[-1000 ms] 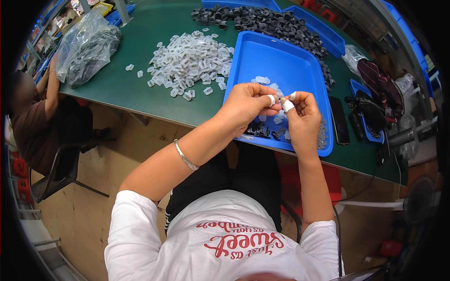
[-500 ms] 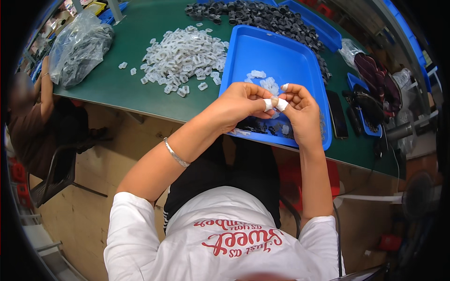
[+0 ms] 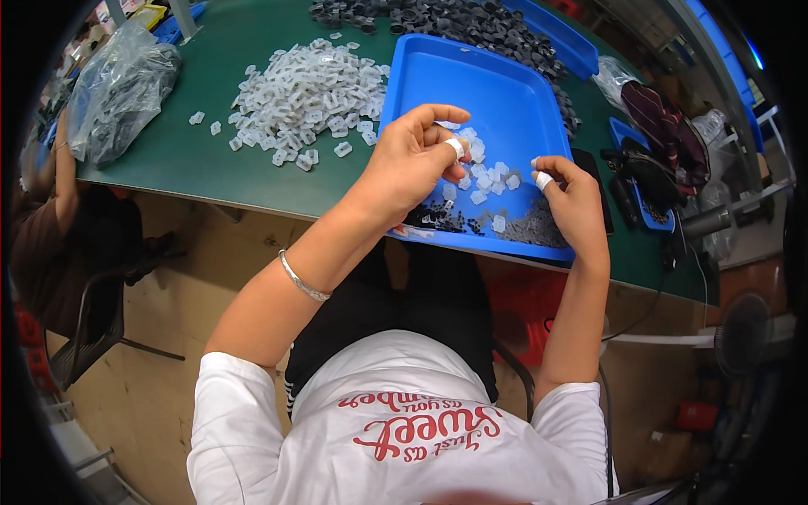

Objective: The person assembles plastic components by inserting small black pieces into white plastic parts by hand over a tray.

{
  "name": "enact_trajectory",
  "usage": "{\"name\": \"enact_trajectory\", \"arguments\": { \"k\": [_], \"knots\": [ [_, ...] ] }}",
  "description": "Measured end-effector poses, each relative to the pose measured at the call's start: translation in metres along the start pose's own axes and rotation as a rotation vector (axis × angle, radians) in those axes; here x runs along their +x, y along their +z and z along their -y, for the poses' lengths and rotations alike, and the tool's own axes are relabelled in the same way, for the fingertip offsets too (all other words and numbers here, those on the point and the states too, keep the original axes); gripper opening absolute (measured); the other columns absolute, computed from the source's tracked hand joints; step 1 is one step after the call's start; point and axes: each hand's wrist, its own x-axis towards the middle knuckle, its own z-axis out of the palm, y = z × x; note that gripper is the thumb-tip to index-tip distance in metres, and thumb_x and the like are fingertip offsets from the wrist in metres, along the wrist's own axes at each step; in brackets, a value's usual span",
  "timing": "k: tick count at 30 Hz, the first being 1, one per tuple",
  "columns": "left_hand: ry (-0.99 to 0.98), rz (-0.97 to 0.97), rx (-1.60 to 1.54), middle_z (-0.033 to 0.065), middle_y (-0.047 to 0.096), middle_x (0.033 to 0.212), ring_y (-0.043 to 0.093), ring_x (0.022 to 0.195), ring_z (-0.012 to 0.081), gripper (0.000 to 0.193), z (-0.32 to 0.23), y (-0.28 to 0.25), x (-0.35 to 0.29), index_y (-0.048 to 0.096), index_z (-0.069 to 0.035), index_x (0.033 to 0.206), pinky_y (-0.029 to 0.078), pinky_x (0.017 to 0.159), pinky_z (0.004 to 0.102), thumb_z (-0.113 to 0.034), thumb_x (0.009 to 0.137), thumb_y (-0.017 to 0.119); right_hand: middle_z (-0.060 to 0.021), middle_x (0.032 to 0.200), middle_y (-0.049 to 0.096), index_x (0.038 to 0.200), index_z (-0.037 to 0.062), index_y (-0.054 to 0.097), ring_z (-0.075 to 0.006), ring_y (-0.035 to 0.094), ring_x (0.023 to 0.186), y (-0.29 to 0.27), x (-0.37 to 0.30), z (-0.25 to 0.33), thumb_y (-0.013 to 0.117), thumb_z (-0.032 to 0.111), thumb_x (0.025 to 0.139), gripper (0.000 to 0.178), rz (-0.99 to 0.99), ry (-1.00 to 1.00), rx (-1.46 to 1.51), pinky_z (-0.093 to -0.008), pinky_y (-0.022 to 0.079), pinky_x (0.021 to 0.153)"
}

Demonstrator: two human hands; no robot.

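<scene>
Over the left side of a blue tray, my left hand is raised with the index finger stretched out apart from the taped thumb; its other fingers are partly curled, and I see nothing held. My right hand hovers above the tray's right edge, its taped thumb and forefinger slightly apart with nothing visible between them. Between the hands lie several translucent white plastic pieces. Nearer me in the tray are small black parts and a spread of tiny grey parts.
Left of the tray, a heap of white plastic pieces covers part of the green table. Black ring-like parts are piled behind it. A clear plastic bag stands far left, near a seated person. Dark pouches lie right.
My hands were together, pinching a small piece over the tray. Now they are apart, the left moved up and left, the right to the right, and more of the tray's contents shows.
</scene>
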Motion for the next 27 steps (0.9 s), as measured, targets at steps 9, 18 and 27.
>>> {"name": "enact_trajectory", "arguments": {
  "k": [9,18,27],
  "knots": [
    [-0.204,0.021,-0.069,0.0149,0.064,0.098,0.067,0.086,0.0177,0.025,0.018,0.0,0.009,0.056,0.008,0.115,0.057,0.078,0.0267,-0.001,0.092,0.054,-0.0139,0.096,0.065,0.097,0.0043,0.07,-0.0324,0.061,0.096,0.015,0.011,-0.004,0.056,-0.004,0.079,0.024,0.077,-0.366,-0.506,-0.0399,0.048,0.085],
    [-0.237,0.009,-0.04,0.015,0.064,0.095,0.067,0.083,0.0177,0.023,0.015,0.001,0.007,0.055,0.009,0.11,0.057,0.075,0.0257,-0.002,0.09,0.056,-0.0174,0.094,0.066,0.095,0.0009,0.067,-0.0343,0.062,0.092,0.014,0.009,-0.008,0.055,-0.004,0.081,0.019,0.105,-0.326,-0.542,-0.041,0.049,0.083],
    [-0.217,0.01,-0.064,0.0135,0.064,0.093,0.068,0.082,0.0174,0.02,0.018,0.0,0.008,0.056,0.007,0.107,0.057,0.073,0.0256,-0.003,0.089,0.057,-0.0175,0.099,0.066,0.099,-0.0002,0.066,-0.0337,0.064,0.092,0.003,0.005,0.001,0.056,-0.002,0.083,0.019,0.171,-0.27,-0.304,-0.0391,0.05,0.082]
  ]
}}
